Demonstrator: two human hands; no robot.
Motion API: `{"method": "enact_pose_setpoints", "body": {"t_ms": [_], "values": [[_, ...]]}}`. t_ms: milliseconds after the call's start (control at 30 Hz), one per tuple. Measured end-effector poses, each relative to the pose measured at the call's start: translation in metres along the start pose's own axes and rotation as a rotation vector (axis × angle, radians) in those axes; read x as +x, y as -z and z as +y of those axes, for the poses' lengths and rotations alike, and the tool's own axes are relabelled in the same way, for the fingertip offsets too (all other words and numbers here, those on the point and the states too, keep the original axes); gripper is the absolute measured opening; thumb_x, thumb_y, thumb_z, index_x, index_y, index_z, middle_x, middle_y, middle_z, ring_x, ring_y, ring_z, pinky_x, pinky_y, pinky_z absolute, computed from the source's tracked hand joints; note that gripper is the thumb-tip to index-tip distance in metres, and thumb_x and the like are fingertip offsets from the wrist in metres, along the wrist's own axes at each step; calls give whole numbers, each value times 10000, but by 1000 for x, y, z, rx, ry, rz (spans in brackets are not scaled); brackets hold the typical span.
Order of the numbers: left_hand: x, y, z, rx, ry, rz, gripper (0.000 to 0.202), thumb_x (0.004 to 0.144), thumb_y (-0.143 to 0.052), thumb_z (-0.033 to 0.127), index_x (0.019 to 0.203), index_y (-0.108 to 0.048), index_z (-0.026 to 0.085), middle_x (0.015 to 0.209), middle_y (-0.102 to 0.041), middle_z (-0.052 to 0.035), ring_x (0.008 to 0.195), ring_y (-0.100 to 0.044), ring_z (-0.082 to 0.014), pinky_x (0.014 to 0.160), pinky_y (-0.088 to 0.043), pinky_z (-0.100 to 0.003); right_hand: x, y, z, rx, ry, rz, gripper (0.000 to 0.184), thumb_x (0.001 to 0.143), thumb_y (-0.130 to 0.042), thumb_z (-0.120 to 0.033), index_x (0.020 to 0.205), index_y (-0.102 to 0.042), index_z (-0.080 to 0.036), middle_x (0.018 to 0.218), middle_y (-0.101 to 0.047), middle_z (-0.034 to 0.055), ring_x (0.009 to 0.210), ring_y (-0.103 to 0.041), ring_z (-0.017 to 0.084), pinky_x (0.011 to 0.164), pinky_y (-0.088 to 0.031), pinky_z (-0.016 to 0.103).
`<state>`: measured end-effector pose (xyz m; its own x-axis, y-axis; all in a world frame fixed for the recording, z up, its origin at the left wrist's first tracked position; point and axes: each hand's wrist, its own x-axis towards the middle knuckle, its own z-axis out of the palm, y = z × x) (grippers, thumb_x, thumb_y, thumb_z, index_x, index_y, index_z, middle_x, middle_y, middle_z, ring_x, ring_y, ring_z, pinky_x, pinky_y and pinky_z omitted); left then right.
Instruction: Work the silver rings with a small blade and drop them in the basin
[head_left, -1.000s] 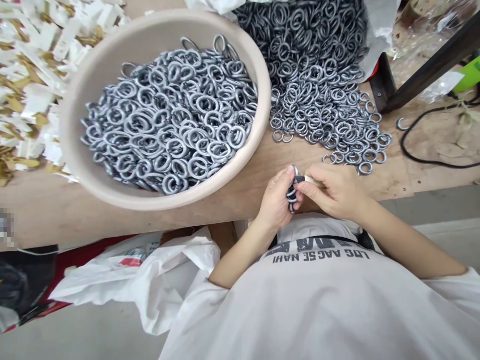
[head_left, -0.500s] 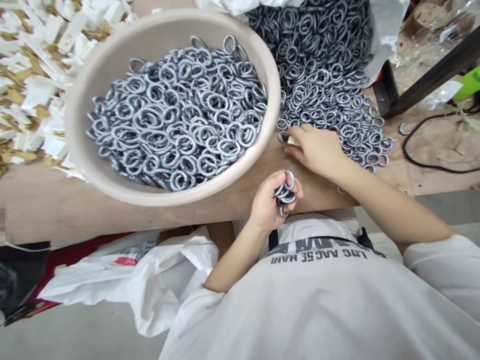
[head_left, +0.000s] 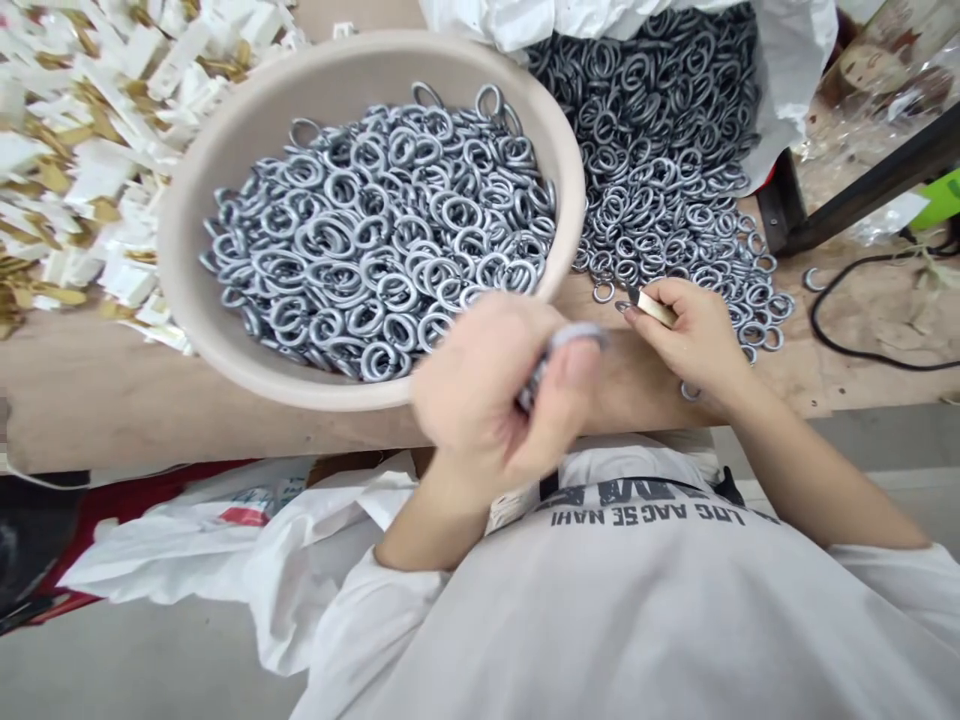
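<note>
Some rings point(head_left: 576, 332) clasped inside left fingers point(head_left: 525, 322); right fingers point(head_left: 670, 291) pinch pale-handled tool point(head_left: 657, 309).

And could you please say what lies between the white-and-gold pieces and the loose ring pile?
In the head view, the beige basin of grey rings lies between the white-and-gold pieces and the loose ring pile.

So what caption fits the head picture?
Left hand clutches grey rings; right hand holds a pale, dark-tipped stick.

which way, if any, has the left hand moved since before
Yes, the left hand has moved leftward relative to the basin, and now covers part of it in view.
</note>
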<state>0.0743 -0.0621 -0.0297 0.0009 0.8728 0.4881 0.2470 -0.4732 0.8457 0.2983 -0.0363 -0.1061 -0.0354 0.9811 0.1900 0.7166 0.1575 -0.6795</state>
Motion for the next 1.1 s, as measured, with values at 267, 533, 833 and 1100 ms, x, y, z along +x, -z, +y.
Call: {"method": "enact_pose_setpoints", "body": {"t_ms": [267,533,833,1100], "values": [[69,30,-46,808,32,-118,384,813,-753,592,930,-697,231,1333,-709,-121,1390,-461,-433,1216,-72,-680,-10,0,-14,285,-44,8,147,883,-691,-347,856,-692,-203,783,-643,1,715,-542,155,694,-405,311],[26,4,-20,500,-581,181,290,867,-753,290,1126,-674,184,1197,-708,-101,1179,-621,-269,1076,-410,-506,-32,6,-19,879,-263,32,326,837,-771,-538,918,-693,-232,791,-711,5,535,-498,103,474,-383,257],[-58,-77,-43,-652,748,-262,346,926,-657,535,900,-694,192,916,-699,-39,782,-617,-137,713,-510,-259,-53,-5,-12,592,64,65,200,840,-807,-369,765,-684,-230,788,-677,-2,831,-632,179,805,-488,345],[-50,-64,-69,-440,656,-145,353,924,-666,507,789,-620,185,790,-648,-8,754,-581,-117,760,-473,-228,-51,-13,9,322,-77,109,126,863,-738,-302,907,-675,-202,857,-658,0,790,-587,167,757,-423,316]]}}
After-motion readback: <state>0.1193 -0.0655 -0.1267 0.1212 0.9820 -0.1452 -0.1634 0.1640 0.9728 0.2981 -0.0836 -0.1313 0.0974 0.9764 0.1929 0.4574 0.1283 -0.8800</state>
